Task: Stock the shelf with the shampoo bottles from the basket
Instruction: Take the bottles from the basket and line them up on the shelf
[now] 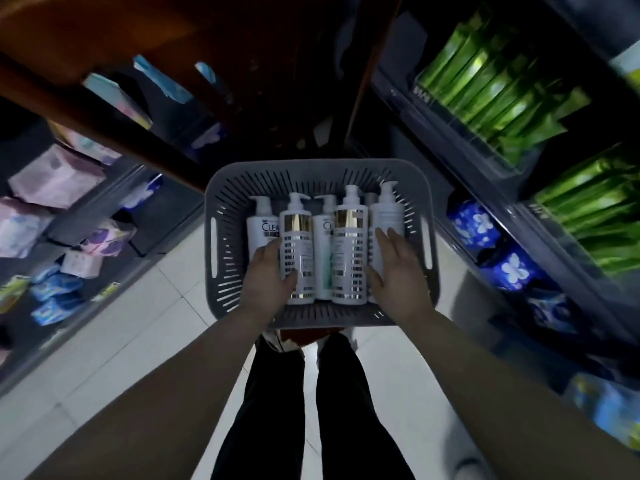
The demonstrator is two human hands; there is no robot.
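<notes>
Shampoo bottles [325, 244], five or so, lie flat side by side in the grey slotted basket [214, 202], and both hands are down among them. Every bottle's long axis runs from the basket's near wall to its far wall, with the pump heads at the far wall and the bases at the near one.

The left hand [266, 271] is at the basket's left side, thumb hooked over the front of a gold-banded bottle [298, 237]. Its fingers are hidden down the bottle's flank, so it reads as a grasp. The right hand [398, 271] is at the basket's right side, fingers laid out straight on a plain white bottle [386, 209]. That hand is resting, not closed.

These look like full, rigid plastic pump bottles, so probably hefty, and the glossy shells may be slick. The safest hold is likely round the mid-body, never by the pump neck.

To the right of the basket, a shelf [485, 161] carries green packs [502, 81].
</notes>
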